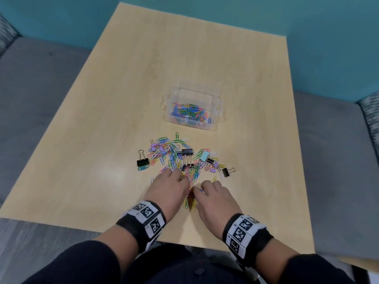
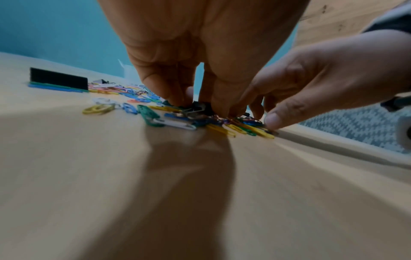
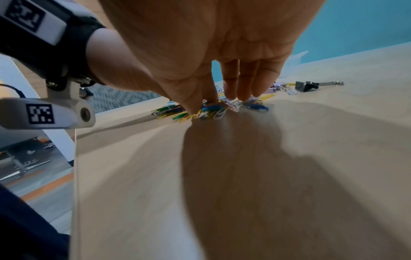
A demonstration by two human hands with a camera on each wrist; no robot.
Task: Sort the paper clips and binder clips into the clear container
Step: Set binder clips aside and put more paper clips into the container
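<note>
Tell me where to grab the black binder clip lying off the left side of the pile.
Pinch the black binder clip by its wire handles, which point toward the table's far side and stand clear of the pile; come from above. Its black body lies against paper clips.

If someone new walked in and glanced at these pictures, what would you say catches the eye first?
The bright heap of coloured paper clips on the wooden table, with black binder clips at its edges, stands out first. Both hands work its near edge: the left hand and right hand have fingertips down among the clips. Just beyond the heap sits the clear container, already holding a layer of coloured paper clips.
</note>
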